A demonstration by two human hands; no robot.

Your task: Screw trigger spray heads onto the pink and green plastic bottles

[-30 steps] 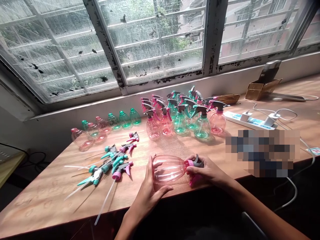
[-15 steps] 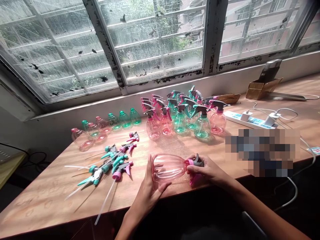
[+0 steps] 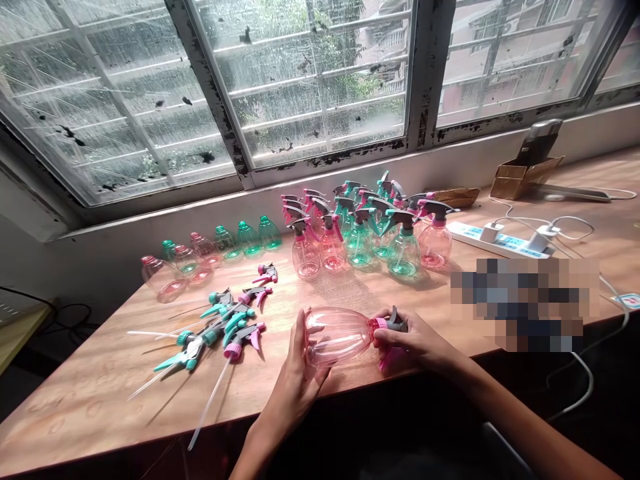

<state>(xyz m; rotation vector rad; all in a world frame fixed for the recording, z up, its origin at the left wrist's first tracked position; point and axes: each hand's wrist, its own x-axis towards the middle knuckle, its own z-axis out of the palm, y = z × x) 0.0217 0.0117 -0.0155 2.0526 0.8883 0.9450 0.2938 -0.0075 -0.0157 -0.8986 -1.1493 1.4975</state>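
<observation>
A clear pink spray bottle [image 3: 340, 335] lies on its side just above the wooden table's [image 3: 90, 393] front edge. My left hand [image 3: 295, 387] wraps round its base from the left, fingers curled against the plastic. Pinched on the pink collar and grey trigger head [image 3: 393, 325] at the bottle's neck is my right hand [image 3: 417, 343].
Loose trigger heads with dip tubes [image 3: 225, 327] lie to the left. Headless pink and green bottles [image 3: 200, 257] stand at the back left. Several assembled bottles [image 3: 370, 230] cluster by the window wall. A power strip [image 3: 500, 241], cables and a cardboard box [image 3: 525, 175] sit at right.
My left hand's fingers have shifted round the bottle's base, and the bottle has turned slightly between the hands. My right hand stays on the trigger head.
</observation>
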